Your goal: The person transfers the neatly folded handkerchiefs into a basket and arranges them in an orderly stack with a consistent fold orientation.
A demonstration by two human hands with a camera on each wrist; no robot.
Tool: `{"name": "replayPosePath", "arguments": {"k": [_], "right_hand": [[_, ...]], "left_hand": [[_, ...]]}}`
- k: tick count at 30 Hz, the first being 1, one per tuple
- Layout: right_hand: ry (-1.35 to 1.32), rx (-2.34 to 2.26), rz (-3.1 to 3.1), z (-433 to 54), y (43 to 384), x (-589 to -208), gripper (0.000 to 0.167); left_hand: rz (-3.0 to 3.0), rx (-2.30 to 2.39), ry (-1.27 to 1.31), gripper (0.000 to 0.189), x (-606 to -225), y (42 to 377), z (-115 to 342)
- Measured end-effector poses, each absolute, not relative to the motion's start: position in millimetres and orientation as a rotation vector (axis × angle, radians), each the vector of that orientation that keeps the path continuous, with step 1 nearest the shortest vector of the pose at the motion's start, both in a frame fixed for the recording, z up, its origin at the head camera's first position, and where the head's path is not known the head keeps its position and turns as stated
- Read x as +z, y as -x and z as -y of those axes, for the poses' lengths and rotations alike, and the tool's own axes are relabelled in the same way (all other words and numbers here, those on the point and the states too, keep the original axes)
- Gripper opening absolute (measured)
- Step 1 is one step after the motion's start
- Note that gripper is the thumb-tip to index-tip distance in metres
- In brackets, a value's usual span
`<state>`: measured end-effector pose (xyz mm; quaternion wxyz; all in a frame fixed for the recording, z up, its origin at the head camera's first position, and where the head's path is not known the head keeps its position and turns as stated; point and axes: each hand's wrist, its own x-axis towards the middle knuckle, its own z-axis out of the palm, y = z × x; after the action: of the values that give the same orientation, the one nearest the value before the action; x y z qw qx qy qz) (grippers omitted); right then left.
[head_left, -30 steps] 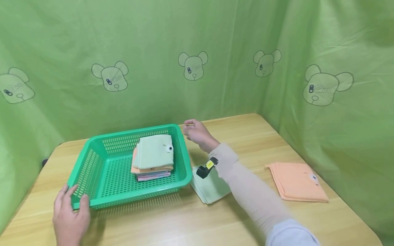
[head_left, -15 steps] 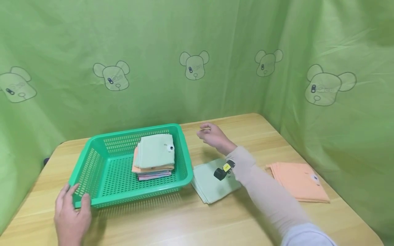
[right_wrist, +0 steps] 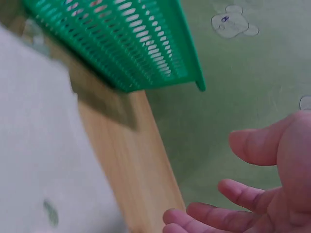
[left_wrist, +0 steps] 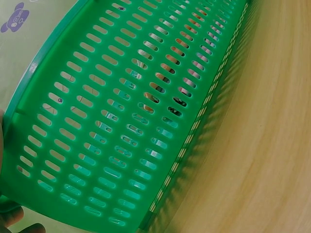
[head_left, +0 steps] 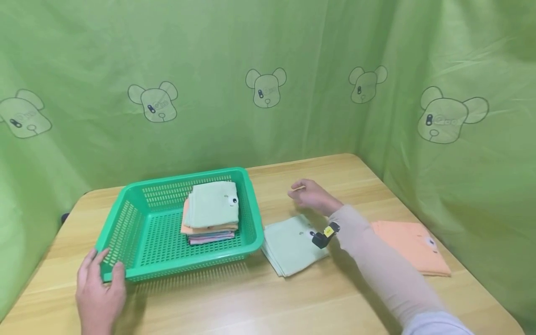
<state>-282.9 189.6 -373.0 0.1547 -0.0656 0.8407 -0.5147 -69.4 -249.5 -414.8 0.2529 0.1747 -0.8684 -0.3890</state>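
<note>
Head view: the green basket sits on the table with a short stack of folded cloths in its right half. It looks like thin moulded plastic, so I'd expect it to be light, fairly stiff and a bit slick; the rim is the sound place to hold it, ideally at 2 opposite sides. The left hand grips its near left corner, fingers and thumb closed about the rim.

Just beside the right wall lies 1 folded pale green cloth (whether it touches the basket, I cannot tell). It should be soft, limp, light and hard to damage, but its layers, visible along the left edge, could slip apart; better to pinch through all of them or slide flat fingers beneath. The right hand hovers past its far edge, holding nothing, thumb and loosely bent fingers apart.

Farther right, 1 peach cloth rests on the wooden table, partly behind the right sleeve. A green curtain stands behind.
</note>
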Motion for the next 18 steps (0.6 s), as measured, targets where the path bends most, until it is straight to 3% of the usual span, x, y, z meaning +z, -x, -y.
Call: {"name": "replayPosePath", "arguments": {"k": [18], "right_hand": [[0.042, -1.242, -2.296, -227, 275, -391, 0.050]], "left_hand": [[2.371, -1.059, -0.489, 0.049, -414, 70, 250]]}}
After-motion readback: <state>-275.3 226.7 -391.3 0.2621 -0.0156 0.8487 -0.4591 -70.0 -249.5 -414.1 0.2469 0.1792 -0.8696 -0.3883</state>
